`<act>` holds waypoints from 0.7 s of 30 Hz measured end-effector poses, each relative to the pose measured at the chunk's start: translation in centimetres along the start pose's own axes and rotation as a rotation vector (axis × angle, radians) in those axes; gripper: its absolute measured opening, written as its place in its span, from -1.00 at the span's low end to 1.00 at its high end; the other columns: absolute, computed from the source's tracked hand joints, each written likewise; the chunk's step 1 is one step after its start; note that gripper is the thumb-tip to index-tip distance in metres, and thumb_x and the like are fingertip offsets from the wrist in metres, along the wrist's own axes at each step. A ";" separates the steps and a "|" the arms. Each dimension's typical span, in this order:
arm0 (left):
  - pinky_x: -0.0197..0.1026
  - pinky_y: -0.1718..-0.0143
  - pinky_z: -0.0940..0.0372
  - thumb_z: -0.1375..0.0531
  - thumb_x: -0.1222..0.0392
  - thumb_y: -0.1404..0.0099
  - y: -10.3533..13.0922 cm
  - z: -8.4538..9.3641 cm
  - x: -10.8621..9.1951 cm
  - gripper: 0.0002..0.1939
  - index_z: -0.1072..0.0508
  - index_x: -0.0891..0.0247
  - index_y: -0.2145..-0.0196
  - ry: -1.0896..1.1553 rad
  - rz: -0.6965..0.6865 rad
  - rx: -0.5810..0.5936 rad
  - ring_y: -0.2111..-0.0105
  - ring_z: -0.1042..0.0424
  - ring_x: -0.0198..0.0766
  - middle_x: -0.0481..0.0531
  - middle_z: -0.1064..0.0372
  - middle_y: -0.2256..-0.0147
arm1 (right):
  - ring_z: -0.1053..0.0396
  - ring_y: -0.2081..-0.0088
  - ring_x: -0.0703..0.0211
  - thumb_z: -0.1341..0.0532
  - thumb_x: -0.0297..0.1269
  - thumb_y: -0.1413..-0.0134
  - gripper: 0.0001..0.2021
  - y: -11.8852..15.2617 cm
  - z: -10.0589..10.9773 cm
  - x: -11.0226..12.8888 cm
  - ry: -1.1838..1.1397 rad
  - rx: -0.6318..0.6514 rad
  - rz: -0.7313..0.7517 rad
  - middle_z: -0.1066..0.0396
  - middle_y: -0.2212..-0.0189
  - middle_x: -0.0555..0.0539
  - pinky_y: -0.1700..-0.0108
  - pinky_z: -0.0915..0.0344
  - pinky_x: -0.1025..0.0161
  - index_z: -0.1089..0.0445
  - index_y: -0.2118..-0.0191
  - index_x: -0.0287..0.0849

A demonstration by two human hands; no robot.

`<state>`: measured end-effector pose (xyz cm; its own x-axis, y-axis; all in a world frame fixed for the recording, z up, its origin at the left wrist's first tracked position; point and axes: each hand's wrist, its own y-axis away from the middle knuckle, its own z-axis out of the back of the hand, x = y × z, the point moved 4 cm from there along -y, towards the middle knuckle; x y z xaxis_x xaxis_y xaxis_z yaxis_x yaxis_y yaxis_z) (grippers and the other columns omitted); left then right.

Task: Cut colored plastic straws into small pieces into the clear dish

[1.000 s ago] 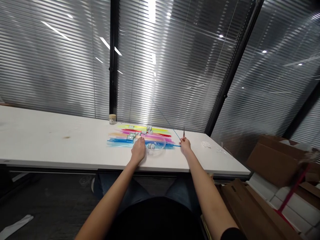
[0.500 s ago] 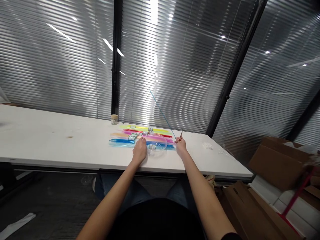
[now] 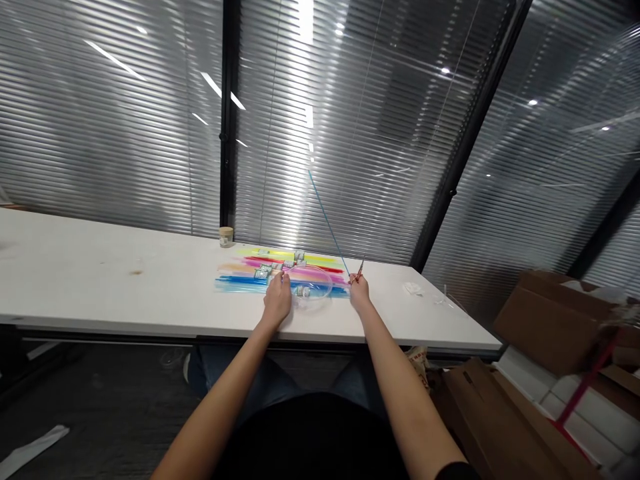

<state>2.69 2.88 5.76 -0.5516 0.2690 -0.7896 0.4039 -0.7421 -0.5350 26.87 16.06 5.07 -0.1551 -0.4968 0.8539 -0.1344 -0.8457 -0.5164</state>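
My left hand (image 3: pixel 277 300) is closed on the near-left edge of a clear, pale hoop (image 3: pixel 331 283), held just above the table. In my closed right hand (image 3: pixel 359 293) are a small pair of scissors (image 3: pixel 361 270), blades up, and a long thin blue stick (image 3: pixel 327 223). The stick slants up and to the left, its far end against the blinds. Behind and beneath the hoop lie several flat bundles of coloured strips (image 3: pixel 240 281) in blue, pink, red and yellow, with printed labels. How the fingers grip is too small to make out.
A jar with a tan lid (image 3: pixel 226 237) stands at the back edge of the white table (image 3: pixel 165 293). Crumpled clear plastic (image 3: pixel 413 289) lies to the right. Cardboard boxes (image 3: pixel 545 320) crowd the floor at right. Glass panels with blinds rise behind.
The blue stick has swung steeper, its top end shifting to the right and slightly up. Both hands keep their holds. The whole view has shifted slightly.
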 end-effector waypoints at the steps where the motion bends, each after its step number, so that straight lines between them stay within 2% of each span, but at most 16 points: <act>1: 0.12 -0.12 -0.18 0.23 -0.09 -0.44 0.0 0.0 0.0 -0.44 -0.33 0.28 -0.08 0.000 -0.001 0.000 -0.11 -0.32 0.05 0.30 -0.37 -0.04 | -0.43 0.08 0.03 -0.21 -0.23 -0.29 -0.69 0.0 0.0 0.0 0.002 0.001 -0.011 -0.37 -0.01 -0.17 0.08 -0.43 0.01 -0.34 -0.08 -0.22; 6: 0.12 -0.14 -0.16 0.23 -0.08 -0.44 0.1 0.0 -0.2 -0.45 -0.32 0.28 -0.10 -0.002 -0.006 -0.007 -0.14 -0.29 0.05 0.30 -0.36 -0.06 | -0.43 0.09 0.04 -0.20 -0.23 -0.30 -0.70 0.2 -0.2 -0.1 0.031 0.001 -0.045 -0.38 0.00 -0.17 0.09 -0.43 0.02 -0.34 -0.08 -0.22; 12: 0.11 -0.03 -0.25 0.23 -0.07 -0.44 0.0 0.0 -0.1 -0.48 -0.37 0.24 -0.01 -0.012 -0.003 -0.011 0.00 -0.39 0.04 0.26 -0.42 0.07 | -0.43 0.10 0.05 -0.20 -0.22 -0.29 -0.70 0.2 -0.3 0.0 0.090 -0.017 -0.001 -0.38 0.01 -0.16 0.10 -0.44 0.03 -0.35 -0.07 -0.23; 16: 0.18 -0.08 -0.19 0.16 -0.10 -0.42 0.1 0.0 -0.1 -0.50 -0.35 0.24 -0.03 -0.012 -0.007 -0.031 -0.08 -0.32 0.09 0.27 -0.38 -0.02 | -0.42 0.10 0.05 -0.20 -0.22 -0.30 -0.72 0.9 0.0 0.8 0.138 -0.052 0.092 -0.39 0.03 -0.16 0.08 -0.41 0.02 -0.36 -0.04 -0.24; 21: 0.21 -0.20 -0.02 -0.06 -0.16 -0.32 0.8 0.7 -0.8 -0.50 -0.29 0.15 -0.10 0.007 -0.059 -0.093 -0.20 -0.16 0.09 0.19 -0.27 -0.15 | -0.39 0.15 0.10 -0.19 -0.29 -0.28 -0.86 3.1 -0.8 3.8 0.192 0.002 0.289 -0.39 0.12 -0.11 0.09 -0.37 0.07 -0.40 0.13 -0.24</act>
<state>2.95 1.70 6.15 -0.5716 0.3151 -0.7576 0.4370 -0.6646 -0.6061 25.13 11.72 6.68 -0.3683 -0.6699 0.6446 -0.0563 -0.6760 -0.7347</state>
